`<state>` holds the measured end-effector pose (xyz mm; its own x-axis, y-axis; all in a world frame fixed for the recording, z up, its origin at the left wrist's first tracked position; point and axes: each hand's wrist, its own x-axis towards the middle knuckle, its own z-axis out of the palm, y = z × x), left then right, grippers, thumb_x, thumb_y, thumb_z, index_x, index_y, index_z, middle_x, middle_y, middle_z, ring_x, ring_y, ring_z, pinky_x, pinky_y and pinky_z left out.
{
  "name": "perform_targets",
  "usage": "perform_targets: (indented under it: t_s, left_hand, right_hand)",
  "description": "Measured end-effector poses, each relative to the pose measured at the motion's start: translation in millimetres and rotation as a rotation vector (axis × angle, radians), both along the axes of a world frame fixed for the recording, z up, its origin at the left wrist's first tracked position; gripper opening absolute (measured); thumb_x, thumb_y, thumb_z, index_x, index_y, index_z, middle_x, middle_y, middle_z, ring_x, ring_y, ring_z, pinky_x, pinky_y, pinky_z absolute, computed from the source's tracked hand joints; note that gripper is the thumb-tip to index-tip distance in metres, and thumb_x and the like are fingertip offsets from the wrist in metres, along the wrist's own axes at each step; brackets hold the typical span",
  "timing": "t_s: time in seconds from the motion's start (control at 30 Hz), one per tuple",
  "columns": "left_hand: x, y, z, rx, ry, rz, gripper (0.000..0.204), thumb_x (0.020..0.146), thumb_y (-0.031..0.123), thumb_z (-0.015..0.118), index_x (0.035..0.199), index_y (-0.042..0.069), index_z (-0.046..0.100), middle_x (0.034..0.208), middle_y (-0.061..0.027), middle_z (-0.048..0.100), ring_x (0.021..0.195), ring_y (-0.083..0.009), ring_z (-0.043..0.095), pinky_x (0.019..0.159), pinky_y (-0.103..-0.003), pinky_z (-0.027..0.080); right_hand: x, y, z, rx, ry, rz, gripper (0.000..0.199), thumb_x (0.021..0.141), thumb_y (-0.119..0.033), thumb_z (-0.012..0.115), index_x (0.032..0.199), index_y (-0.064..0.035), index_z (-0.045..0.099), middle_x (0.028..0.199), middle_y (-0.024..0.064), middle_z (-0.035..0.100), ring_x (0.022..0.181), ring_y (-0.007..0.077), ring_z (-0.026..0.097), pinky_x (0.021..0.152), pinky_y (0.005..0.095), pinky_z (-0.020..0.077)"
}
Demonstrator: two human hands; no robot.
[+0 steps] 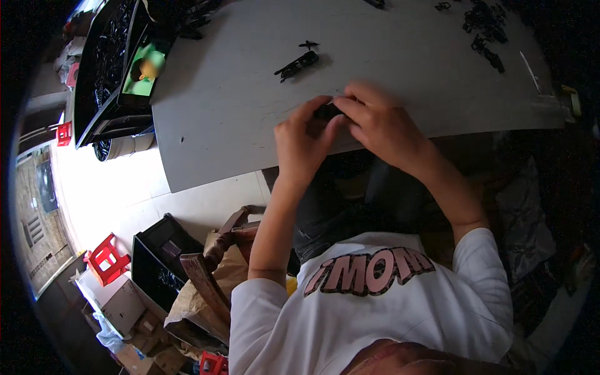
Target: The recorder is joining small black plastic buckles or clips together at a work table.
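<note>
Over the near edge of the grey table [219, 106], both my hands meet at a small black part [326, 112], probably plastic. My left hand [299, 140] pinches it between thumb and fingers. From the other side, the thumb and fingertips of my right hand [387, 128] close on it; its upper fingers are a little blurred. Fingers cover most of the part, so its exact kind is hidden. Just beyond my hands lies a long black jointed piece [297, 66], with a smaller thin black piece [308, 44] behind it.
Black parts [484, 25] lie heaped at the table's far right. At the left, a phone with a lit green screen [140, 75] leans by a black crate [112, 56] of dark parts. Below left are a wooden chair [209, 287], another black crate [169, 244] and a red stool [107, 259].
</note>
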<state>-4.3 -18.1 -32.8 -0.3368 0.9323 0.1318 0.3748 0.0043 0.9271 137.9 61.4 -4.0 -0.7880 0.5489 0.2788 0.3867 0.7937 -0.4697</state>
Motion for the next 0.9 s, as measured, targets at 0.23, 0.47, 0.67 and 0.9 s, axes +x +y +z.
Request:
perform_targets:
  t_s: [0.23,0.47,0.67,0.9]
  left_hand:
    - [-5,-1,7,-0.004,-0.345,-0.116,0.028,0.083,0.002,0.063,0.110,-0.001,0.058,0.105,-0.0107,0.064,0.087,-0.0134,0.060,0.075,-0.025,0.048]
    - [-4,-1,9,0.046,-0.369,-0.114,0.018,0.085,0.000,0.058,0.103,0.000,0.059,0.078,-0.0019,0.057,0.070,-0.0032,0.052,0.062,-0.018,0.042]
    - [-16,6,8,0.156,-0.337,0.009,0.005,0.090,0.003,0.049,0.095,0.001,0.051,0.082,0.0002,0.050,0.074,-0.0059,0.044,0.066,-0.019,0.036]
    - [-23,12,7,0.160,-0.072,-0.074,0.018,0.081,-0.003,0.042,0.094,-0.001,0.054,0.085,-0.0075,0.051,0.068,-0.0152,0.047,0.062,-0.024,0.039]
  right_hand:
    - [21,16,-10,-0.748,0.118,-0.066,0.022,0.075,-0.011,0.074,0.081,0.0019,0.058,0.076,0.0014,0.050,0.067,0.0083,0.048,0.058,0.0228,0.0399]
    - [20,46,-12,-0.441,0.236,0.155,0.015,0.081,-0.011,0.068,0.080,0.0008,0.058,0.079,0.0024,0.056,0.069,0.0094,0.052,0.061,0.0251,0.0439]
    - [-7,200,-4,0.055,0.000,-0.491,0.026,0.084,-0.012,0.058,0.109,-0.0026,0.060,0.109,0.0143,0.057,0.101,0.0335,0.054,0.087,0.0404,0.0447]
    - [-46,228,11,-0.042,-0.264,-0.441,0.027,0.084,-0.015,0.058,0.108,-0.0036,0.062,0.110,0.0155,0.057,0.102,0.0341,0.054,0.089,0.0414,0.0444]
